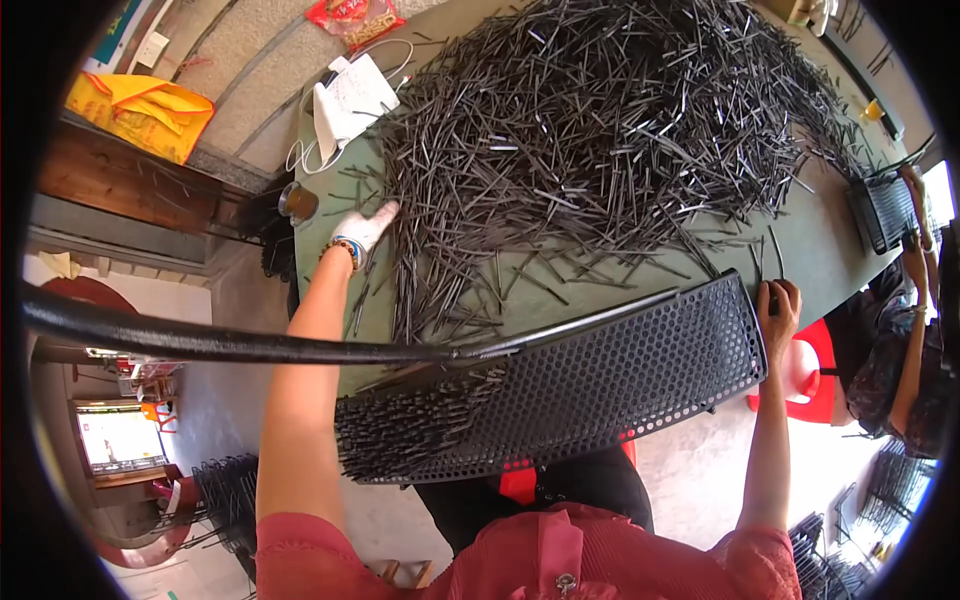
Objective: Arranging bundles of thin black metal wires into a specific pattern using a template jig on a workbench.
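A white glove covers my left hand (pixel 368 228), which lies at the left edge of a big heap of thin black sticks (pixel 600 120); its thumb and fingers are apart, and no held thing shows. My right hand (pixel 780 304) is bare, its fingers curled beside the right end of a curved black perforated panel (pixel 640 350). Thin sticks show just beyond these fingers; whether they are gripped is unclear. The panel lies across my front at the near table edge. Many short black sticks (pixel 410 430) stand packed in the holes at its left end.
A green table (pixel 590 290) carries the heap. Along its left side are a white power adapter (pixel 350 105) with a cable and a jar (pixel 298 202). A thick black bar (pixel 250 348) crosses the view. At the right, another person's hand (pixel 915 255) touches a black basket-like piece (pixel 880 212).
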Demonstrator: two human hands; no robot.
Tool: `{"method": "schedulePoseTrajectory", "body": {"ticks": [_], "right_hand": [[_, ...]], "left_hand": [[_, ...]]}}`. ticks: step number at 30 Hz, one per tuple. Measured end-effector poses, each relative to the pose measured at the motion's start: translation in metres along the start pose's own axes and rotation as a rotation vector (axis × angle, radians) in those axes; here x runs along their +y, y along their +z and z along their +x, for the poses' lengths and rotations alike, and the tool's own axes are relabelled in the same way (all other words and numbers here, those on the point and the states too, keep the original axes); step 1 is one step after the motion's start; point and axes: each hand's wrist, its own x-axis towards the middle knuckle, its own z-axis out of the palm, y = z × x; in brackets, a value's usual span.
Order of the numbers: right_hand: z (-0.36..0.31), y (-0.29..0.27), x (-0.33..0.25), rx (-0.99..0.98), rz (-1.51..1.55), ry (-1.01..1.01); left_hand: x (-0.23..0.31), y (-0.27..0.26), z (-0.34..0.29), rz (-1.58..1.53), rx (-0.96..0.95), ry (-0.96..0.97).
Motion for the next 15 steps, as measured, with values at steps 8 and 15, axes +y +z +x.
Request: {"method": "schedulePoseTrajectory", "body": {"ticks": [8,15], "right_hand": [[0.012,0.01,-0.027,-0.004,0.11,0.02],[0.008,0.003,-0.022,-0.001,0.068,0.05]], "left_hand": [[-0.001,0.017,0.127,-0.085,0.265,0.132],[0.055,0.009,0.115,-0.412,0.122,0.197]]}}
